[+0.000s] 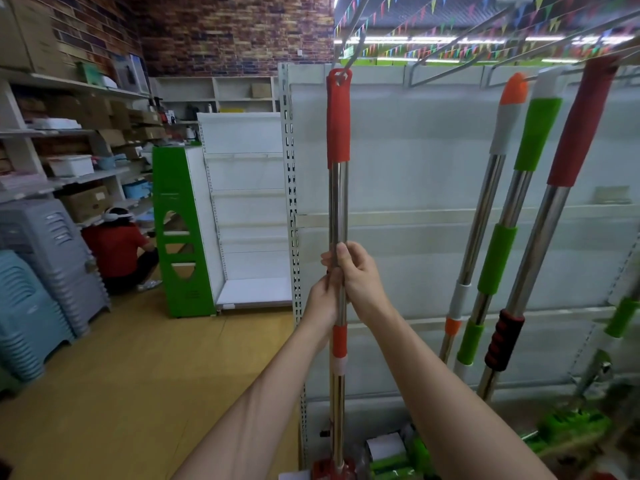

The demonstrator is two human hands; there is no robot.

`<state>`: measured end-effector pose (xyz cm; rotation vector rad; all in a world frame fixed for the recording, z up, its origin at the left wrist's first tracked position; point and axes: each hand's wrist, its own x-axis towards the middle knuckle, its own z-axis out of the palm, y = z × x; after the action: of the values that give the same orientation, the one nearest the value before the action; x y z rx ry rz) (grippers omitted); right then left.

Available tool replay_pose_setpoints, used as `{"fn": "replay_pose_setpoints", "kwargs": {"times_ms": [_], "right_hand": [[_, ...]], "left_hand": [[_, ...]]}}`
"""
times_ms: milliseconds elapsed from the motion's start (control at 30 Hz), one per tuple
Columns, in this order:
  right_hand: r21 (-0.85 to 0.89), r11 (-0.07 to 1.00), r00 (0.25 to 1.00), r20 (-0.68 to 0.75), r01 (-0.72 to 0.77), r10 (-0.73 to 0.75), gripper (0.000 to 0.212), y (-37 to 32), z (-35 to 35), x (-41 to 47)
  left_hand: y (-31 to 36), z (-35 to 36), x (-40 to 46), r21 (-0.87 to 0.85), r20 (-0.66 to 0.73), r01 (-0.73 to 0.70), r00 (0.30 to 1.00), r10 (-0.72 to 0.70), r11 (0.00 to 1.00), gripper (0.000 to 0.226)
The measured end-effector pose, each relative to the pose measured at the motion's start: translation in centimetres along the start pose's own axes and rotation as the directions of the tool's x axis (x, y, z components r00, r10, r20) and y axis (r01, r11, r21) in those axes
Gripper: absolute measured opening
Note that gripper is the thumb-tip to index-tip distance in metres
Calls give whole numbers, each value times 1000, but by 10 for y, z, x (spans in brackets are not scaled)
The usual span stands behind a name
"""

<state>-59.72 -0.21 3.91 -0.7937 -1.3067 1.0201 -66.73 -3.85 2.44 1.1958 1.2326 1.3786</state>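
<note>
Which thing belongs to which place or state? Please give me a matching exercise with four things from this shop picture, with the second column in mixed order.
Column A
1. mop pole
2. left hand
3. plastic stools
4. crouching person

Column B
a. stacked on the floor at the far left
b. its red top loop sits on a metal hook
c. low before the wall shelves, left of the green stand
d. grips the pole just below the right hand

Pairs: 1-b, 2-d, 3-a, 4-c
</note>
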Motion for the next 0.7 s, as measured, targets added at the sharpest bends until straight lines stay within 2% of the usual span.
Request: {"fn": "replay_pose_setpoints", "kwargs": {"times_ms": [167, 300, 400, 467, 533, 600, 633, 700], "right_hand": [[-54, 999, 1000, -23, -8, 7, 19, 1, 2, -6], [-143, 989, 998, -64, -32, 23, 30, 5, -2, -15], [-147, 989, 997, -77, -33, 21, 27, 5, -11, -26], [-157, 987, 996, -89, -28, 14, 27, 3, -20, -34], [-162, 987, 996, -86, -21, 7, 31, 0, -30, -44], [-132, 991, 997, -74, -35, 26, 35, -4, -42, -54], [-111, 993, 997, -62, -45, 39, 35, -7, -49, -60], [-71, 996, 998, -39, -57, 55, 36, -15, -66, -73]], "left_hand": [[-5, 0, -3, 4, -42, -27, 999, 27, 1000, 37], [-9, 0, -6, 56, -104, -46, 993, 52, 997, 43], [-9, -6, -9, 110, -120, -28, 992, 41, 994, 46], [-6, -10, -13, 128, -161, -39, 985, 60, 991, 34], [-5, -15, -19, 156, -245, -111, 958, 147, 982, 22], [-5, -16, -33, 219, -303, -211, 914, 271, 953, 22], [-5, -14, -41, 241, -304, -256, 896, 323, 936, 20], [-5, -5, -57, 218, -233, -304, 907, 352, 927, 17]]}}
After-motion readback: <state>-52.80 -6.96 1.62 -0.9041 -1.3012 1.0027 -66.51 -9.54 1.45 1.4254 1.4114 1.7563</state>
